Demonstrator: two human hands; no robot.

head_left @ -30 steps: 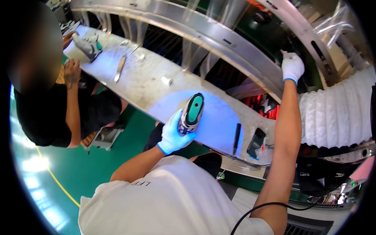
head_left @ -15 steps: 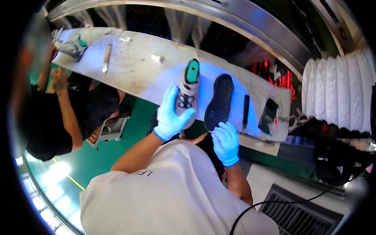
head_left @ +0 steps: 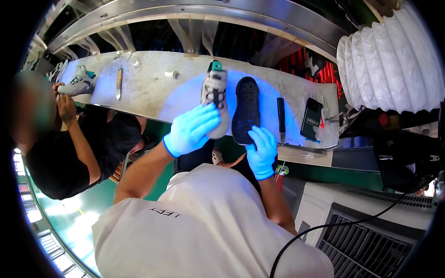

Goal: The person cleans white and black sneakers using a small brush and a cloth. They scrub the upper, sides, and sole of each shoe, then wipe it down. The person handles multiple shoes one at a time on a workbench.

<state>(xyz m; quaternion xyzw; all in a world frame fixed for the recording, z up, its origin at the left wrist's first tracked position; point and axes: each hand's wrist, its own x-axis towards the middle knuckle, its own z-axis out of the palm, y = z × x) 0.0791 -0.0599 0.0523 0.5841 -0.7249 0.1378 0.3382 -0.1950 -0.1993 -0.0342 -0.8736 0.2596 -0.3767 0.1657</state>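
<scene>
A grey-and-white shoe upper [head_left: 214, 88] stands toe toward me on the workbench [head_left: 148, 95], with a green shoe last [head_left: 216, 66] showing at its far end. My gloved left hand [head_left: 192, 130] lies across its toe area, fingers stretched out; the thumb is hard to see. Just right of the shoe is a black shoe sole [head_left: 247, 104], hollow side up. The fingers of my gloved right hand [head_left: 262, 155] are bent over the sole's near end. Bluish light falls on both gloves and the bench around them.
Right of the sole lie a black-handled tool [head_left: 281, 116] and a dark phone [head_left: 311, 118]. A wooden-handled blade [head_left: 119, 84] and a small white cylinder [head_left: 172, 74] are farther left. At the left, a co-worker [head_left: 60, 157] handles a grey shoe [head_left: 81, 84]. A white ribbed duct [head_left: 391, 60] hangs right.
My left hand has loosened from around the shoe, its fingers now lying across the toe. My right fingers have moved onto the sole's near end. The view has shifted.
</scene>
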